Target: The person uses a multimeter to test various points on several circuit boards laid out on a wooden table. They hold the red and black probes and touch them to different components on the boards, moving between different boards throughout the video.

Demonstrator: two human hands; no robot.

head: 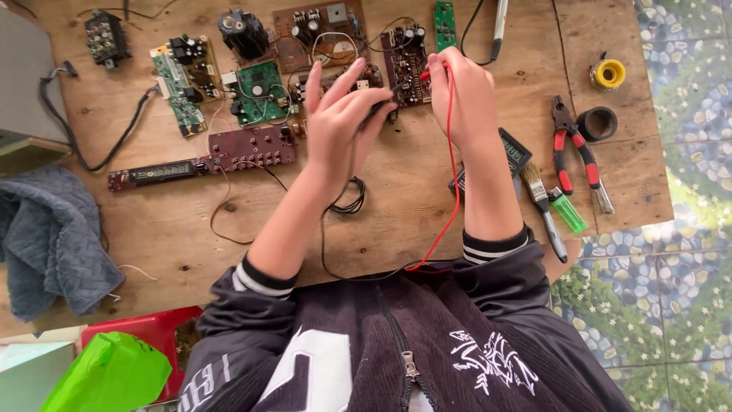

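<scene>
My left hand (341,122) holds a black test probe (379,108) whose tip points at a brown circuit board (405,65). In my right hand (463,95) is a red test probe (433,72), its tip on the same board. A red lead (451,191) runs from that probe down toward my body, and a black lead (347,200) coils below my left wrist. The multimeter (518,156) lies partly hidden under my right forearm.
Several circuit boards (259,91) lie across the wooden table (381,229). To the right are red-handled pliers (573,149), a brush (543,202), a green lighter (569,212), black tape (596,123) and a solder spool (608,74). A grey cloth (49,240) sits left.
</scene>
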